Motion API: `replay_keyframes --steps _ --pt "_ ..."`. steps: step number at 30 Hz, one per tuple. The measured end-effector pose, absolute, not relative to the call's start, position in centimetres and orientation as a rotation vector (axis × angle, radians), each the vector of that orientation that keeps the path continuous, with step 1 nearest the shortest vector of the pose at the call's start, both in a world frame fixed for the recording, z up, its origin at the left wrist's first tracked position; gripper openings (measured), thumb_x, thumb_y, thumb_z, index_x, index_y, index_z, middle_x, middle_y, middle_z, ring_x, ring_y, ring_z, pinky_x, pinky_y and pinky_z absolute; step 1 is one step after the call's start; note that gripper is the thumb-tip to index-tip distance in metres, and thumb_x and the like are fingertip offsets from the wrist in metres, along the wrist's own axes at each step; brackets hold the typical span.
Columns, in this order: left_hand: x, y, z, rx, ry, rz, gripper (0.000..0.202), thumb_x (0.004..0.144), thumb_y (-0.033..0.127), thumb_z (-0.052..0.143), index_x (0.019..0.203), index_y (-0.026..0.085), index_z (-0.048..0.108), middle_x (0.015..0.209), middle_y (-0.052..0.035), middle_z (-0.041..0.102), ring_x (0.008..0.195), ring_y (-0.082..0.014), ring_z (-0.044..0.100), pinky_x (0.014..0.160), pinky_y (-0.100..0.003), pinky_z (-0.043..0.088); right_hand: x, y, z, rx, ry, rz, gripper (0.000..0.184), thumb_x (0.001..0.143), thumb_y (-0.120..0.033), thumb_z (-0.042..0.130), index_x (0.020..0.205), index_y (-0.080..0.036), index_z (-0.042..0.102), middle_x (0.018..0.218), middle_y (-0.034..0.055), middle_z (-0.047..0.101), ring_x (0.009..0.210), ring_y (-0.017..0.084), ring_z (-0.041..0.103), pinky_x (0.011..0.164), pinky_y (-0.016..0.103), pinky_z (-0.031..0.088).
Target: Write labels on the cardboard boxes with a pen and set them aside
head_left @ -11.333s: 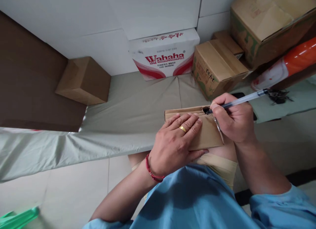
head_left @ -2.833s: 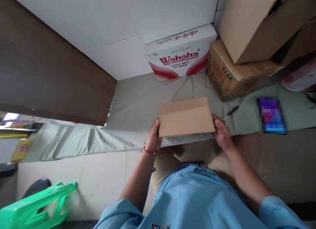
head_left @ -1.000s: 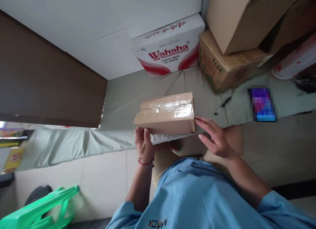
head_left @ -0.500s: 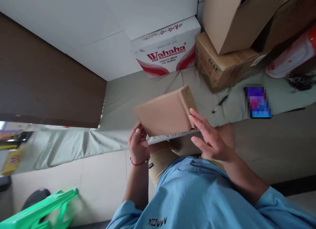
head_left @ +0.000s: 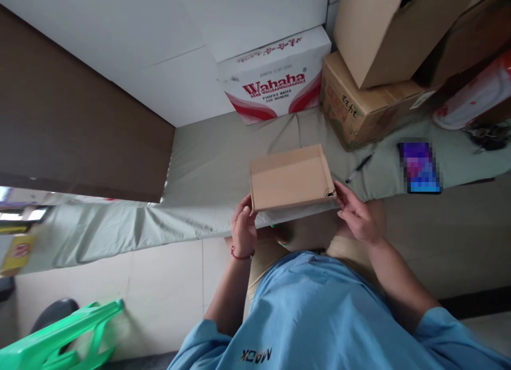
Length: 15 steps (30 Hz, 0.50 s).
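A flat brown cardboard box [head_left: 289,181] is held level over the front edge of the cloth-covered surface, its broad face up. My left hand [head_left: 244,229] grips its near left corner, thumb at the edge and the other fingers partly hidden beneath. At the opposite end my right hand [head_left: 357,213] has its fingertips against the near right corner, where the cardboard looks crumpled and torn. Some of those fingertips are hidden behind the box.
A white Wahaha carton [head_left: 275,85] stands against the wall, beside a brown carton [head_left: 359,109] with another on top. To the right lie a black pen [head_left: 359,167] and a phone [head_left: 421,166]. A green plastic stool [head_left: 67,338] is at lower left.
The box has shifted right and levelled out from its tilt. My left hand moved right with it, and my right hand went from spread fingers to holding the right end.
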<state>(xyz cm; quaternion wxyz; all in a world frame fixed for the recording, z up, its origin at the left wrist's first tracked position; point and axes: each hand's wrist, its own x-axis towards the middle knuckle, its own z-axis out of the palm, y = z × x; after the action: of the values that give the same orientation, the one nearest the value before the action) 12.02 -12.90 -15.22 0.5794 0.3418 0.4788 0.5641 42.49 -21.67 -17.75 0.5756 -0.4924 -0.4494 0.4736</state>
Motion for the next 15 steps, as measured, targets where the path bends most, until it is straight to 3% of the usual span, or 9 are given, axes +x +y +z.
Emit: replay_keyframes --steps 3,6,10,15 --pt "11.9 -12.6 -16.6 0.668 1.141 1.294 0.039 0.08 0.06 0.09 0.094 0.025 0.081 0.102 -0.0031 0.082 0.092 -0.0159 0.075 0.081 -0.026 0.057 42.5 -22.2 -19.9 -1.364 -1.167 0.997 0.073 0.093 -0.022 0.066 0.165 -0.031 0.054 0.171 0.0035 0.054 0.161 0.028 0.05 0.139 0.054 0.036" --pt "11.4 -12.8 -16.8 0.658 1.144 1.289 0.044 0.078 0.065 0.091 0.087 0.023 0.079 0.091 -0.0021 0.081 0.085 -0.0153 0.075 0.083 -0.028 0.058 42.6 -22.4 -19.8 -1.45 -1.299 0.853 0.066 0.094 -0.024 0.068 0.16 -0.029 0.061 0.166 0.0057 0.06 0.156 0.03 0.056 0.136 0.056 0.041" --pt "10.5 -13.8 -15.0 0.682 1.12 1.311 0.051 0.082 0.073 0.082 0.093 0.023 0.084 0.096 -0.0058 0.085 0.094 -0.0197 0.078 0.094 -0.034 0.06 43.3 -22.7 -15.9 -1.423 -1.413 0.692 0.055 0.102 -0.031 0.067 0.158 -0.032 0.064 0.157 0.0066 0.068 0.148 0.031 0.063 0.129 0.055 0.049" --pt "10.5 -14.8 -11.5 0.943 1.019 1.393 0.056 0.096 0.071 0.064 0.108 0.022 0.088 0.115 -0.0114 0.086 0.115 -0.0281 0.08 0.111 -0.045 0.057 43.7 -22.9 -10.7 -1.316 -1.46 0.484 0.06 0.105 -0.035 0.065 0.165 -0.039 0.056 0.159 0.0043 0.066 0.144 0.033 0.064 0.123 0.057 0.05"
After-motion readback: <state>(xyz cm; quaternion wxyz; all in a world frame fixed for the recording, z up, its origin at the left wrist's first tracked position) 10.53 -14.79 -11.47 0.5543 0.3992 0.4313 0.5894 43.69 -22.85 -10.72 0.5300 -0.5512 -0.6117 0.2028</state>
